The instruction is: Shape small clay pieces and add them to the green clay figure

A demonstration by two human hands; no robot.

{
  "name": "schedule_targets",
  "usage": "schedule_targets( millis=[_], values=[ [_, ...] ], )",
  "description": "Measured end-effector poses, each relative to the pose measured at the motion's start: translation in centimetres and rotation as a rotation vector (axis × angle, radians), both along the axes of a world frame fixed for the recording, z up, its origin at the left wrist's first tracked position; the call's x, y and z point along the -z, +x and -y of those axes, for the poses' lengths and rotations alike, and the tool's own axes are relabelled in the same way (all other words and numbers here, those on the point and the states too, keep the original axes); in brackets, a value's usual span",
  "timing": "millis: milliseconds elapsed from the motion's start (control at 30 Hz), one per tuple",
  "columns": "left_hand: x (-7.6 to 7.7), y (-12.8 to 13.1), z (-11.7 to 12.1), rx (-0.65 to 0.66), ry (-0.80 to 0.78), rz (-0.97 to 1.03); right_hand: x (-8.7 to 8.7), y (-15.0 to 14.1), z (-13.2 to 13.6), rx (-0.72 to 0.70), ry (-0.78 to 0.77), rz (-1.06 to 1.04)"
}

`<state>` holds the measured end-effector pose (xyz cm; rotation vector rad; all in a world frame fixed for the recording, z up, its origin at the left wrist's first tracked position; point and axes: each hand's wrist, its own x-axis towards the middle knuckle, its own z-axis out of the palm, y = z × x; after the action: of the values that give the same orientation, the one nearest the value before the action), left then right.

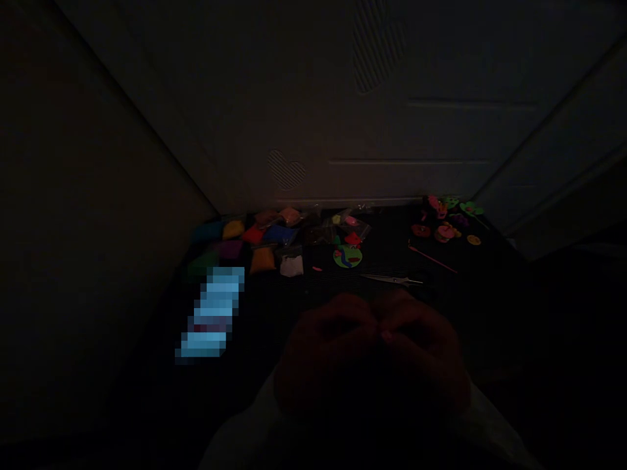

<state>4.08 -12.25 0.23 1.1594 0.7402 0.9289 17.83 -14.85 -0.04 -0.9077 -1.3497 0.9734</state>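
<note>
In the dim light my left hand (pixel 326 349) and my right hand (pixel 426 349) meet above the near part of the dark table. Both are closed, thumbs and forefingers pinched together tip to tip. A small pink spot shows where the fingertips join, too dark to tell whether it is a bit of clay or a fingertip. Just beyond my hands lies a pair of scissors (pixel 392 279), blades pointing left. Behind it is a round green clay piece (pixel 347 257) with blue, red and brown parts on it. A tiny pink piece (pixel 317 269) lies to its left.
Several bags of coloured clay, among them an orange bag (pixel 263 260) and a white bag (pixel 292 264), line the back left. A lit phone-like screen (pixel 213 313), pixelated, lies at left. Small colourful clay figures (pixel 447 232) and a thin pink stick (pixel 434 256) are at back right, before a wall.
</note>
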Motion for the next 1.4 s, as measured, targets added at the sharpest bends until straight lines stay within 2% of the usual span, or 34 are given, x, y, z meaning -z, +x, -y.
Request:
schedule_targets(
  millis=[200,400,600,767,1000,1200,1400],
  values=[
    [0.1,0.1,-0.1,0.024,-0.059,0.001,0.0,0.1,-0.2,0.004,0.040,0.062],
    [0.3,0.0,-0.2,0.029,-0.188,0.067,0.1,0.6,-0.4,-0.023,0.050,0.167],
    [1.0,0.0,-0.3,0.029,-0.194,0.158,0.4,0.7,-0.6,0.007,0.069,0.211],
    [1.2,0.0,-0.5,0.030,-0.163,0.154,0.5,0.6,-0.7,0.023,0.081,0.248],
    [1.3,0.1,-0.6,-0.015,-0.169,0.122,0.1,0.6,-0.5,0.114,0.280,0.467],
    [1.6,0.2,-0.6,-0.156,-0.076,-0.085,1.1,0.3,-0.5,0.219,0.401,0.665],
    [1.5,0.5,-0.2,-0.396,0.111,-0.237,1.6,-0.2,-0.4,0.251,0.347,0.673]
  ],
)
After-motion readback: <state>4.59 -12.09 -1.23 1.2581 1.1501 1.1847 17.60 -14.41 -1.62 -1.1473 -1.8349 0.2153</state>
